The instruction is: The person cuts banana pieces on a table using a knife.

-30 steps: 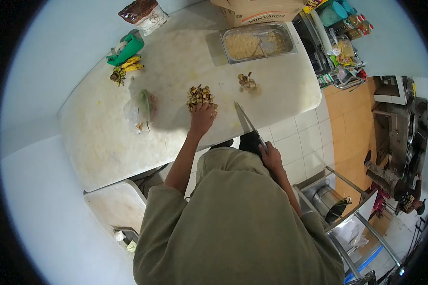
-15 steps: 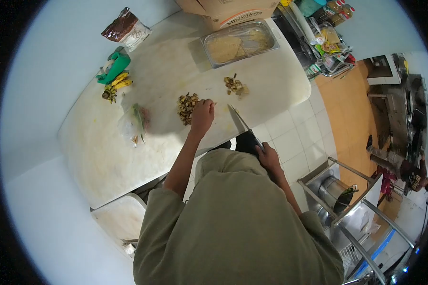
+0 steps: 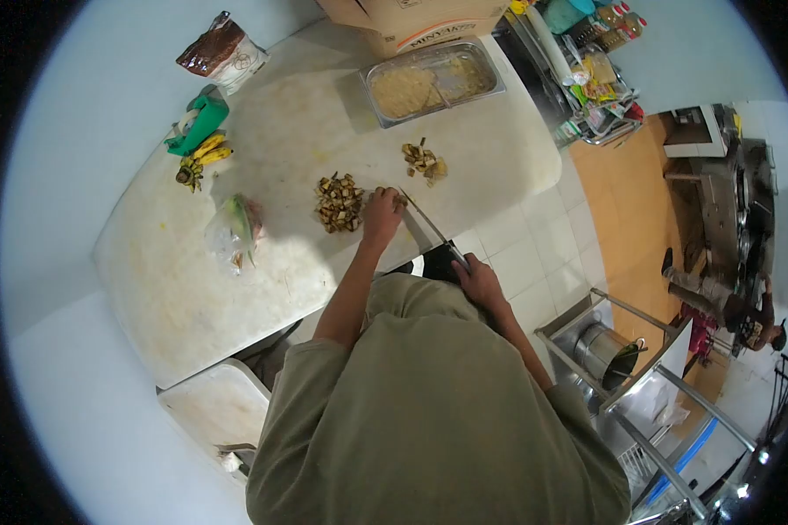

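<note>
My right hand [image 3: 479, 278] is closed around the handle of a long kitchen knife [image 3: 425, 218], whose blade points up and left over the table edge. Near the blade's tip, my left hand [image 3: 381, 215] has its fingers curled down onto a small brown food piece [image 3: 400, 201], partly hidden by the fingers. Just left of that hand lies a pile of diced, brown-skinned pale pieces [image 3: 339, 203]. A smaller heap of similar brown and pale pieces [image 3: 421, 161] sits farther up the table, beyond the knife tip.
On the white table [image 3: 271, 131] stand a metal pan of pale mash [image 3: 403, 91] and a cardboard box [image 3: 420, 22]. A plastic bag [image 3: 232, 234], yellow bananas [image 3: 210, 150], a green tape dispenser [image 3: 203, 122] and a brown-white packet [image 3: 225, 52] lie leftward. Another person [image 3: 744, 317] stands far right.
My left hand has moved right, from the diced pile to the knife's tip. The knife has swung slightly left toward it. The whole view has shifted a little.
</note>
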`<state>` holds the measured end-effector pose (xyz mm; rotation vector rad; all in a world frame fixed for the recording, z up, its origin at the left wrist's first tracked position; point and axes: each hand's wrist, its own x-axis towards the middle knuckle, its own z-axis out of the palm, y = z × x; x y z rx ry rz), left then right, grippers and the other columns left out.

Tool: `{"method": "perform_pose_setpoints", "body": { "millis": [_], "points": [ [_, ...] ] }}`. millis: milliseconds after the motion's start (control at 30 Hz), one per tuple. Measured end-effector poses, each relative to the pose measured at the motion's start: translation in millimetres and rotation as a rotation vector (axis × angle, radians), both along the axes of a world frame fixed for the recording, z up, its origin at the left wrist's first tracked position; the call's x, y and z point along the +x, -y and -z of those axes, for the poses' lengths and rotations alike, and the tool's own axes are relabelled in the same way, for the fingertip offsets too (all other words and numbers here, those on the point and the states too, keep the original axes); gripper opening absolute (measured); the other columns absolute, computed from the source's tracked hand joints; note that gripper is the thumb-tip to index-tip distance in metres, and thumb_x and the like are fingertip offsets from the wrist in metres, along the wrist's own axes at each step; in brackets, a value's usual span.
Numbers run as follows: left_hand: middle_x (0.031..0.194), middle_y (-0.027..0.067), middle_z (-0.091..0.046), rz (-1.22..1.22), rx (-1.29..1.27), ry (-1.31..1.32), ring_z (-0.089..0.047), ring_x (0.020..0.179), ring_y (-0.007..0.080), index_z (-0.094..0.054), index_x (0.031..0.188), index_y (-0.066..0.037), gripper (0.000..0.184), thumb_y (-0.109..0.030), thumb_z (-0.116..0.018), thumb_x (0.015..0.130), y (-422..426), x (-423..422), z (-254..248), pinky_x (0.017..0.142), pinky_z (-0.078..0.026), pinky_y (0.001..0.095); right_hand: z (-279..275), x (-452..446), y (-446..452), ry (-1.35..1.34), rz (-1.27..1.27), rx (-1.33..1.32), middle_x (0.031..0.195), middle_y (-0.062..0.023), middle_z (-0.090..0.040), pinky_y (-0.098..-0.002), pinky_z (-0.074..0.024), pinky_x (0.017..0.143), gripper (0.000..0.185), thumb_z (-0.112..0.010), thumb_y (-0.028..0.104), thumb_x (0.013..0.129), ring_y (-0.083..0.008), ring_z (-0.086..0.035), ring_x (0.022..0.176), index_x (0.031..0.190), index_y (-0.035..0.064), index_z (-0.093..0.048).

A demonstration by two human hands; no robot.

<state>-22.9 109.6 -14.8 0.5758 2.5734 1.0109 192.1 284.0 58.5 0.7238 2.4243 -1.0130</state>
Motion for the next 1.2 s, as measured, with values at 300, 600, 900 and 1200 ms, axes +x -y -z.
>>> {"method": "perform_pose_setpoints", "body": {
  "millis": [300,600,900,1200],
  "points": [
    [0.096,0.0164,-0.060,-0.140,0.095,-0.022,-0.056,0.097,0.0388,-0.066,0.097,-0.002,0.009,-0.007,-0.065,0.089,-8.4,9.6,20.5,0.086,-0.048,0.0486,1.5,-10.7,-5.4,-0.028,-0.072,-0.020,0.090,-0.0303,-0.067,-0.0562,-0.0496,0.072,0.042,-0.054,0.041,0.102,-0.0503,-0.065,0.086,0.105,-0.0004,-0.054],
    [0.092,0.0161,-0.060,-0.168,0.219,0.041,-0.057,0.095,0.0379,-0.065,0.091,-0.001,0.006,-0.006,-0.067,0.088,-5.7,8.0,25.8,0.084,-0.047,0.0482,12.9,-12.8,-10.4,-0.064,-0.109,-0.046,0.086,-0.0320,-0.066,-0.0571,-0.0490,0.070,0.041,-0.053,0.039,0.103,-0.0517,-0.064,0.083,0.108,-0.0013,-0.054],
    [0.095,0.0152,-0.061,-0.125,0.234,-0.007,-0.061,0.096,0.0353,-0.066,0.095,-0.001,0.010,-0.007,-0.070,0.087,2.6,6.1,21.7,0.083,-0.050,0.0463,12.3,-18.1,-10.3,-0.013,-0.134,-0.016,0.089,-0.0339,-0.066,-0.0583,-0.0493,0.071,0.045,-0.051,0.040,0.103,-0.0525,-0.064,0.084,0.109,-0.0040,-0.052],
    [0.089,0.0139,-0.063,-0.124,0.341,0.052,-0.066,0.084,0.0298,-0.066,0.093,0.000,0.012,-0.005,-0.074,0.085,4.2,1.3,28.8,0.075,-0.054,0.0396,17.1,-26.1,-10.7,0.029,-0.124,-0.024,0.086,-0.0352,-0.066,-0.0601,-0.0497,0.071,0.043,-0.051,0.039,0.103,-0.0545,-0.064,0.085,0.104,-0.0032,-0.052]
  ]
}}
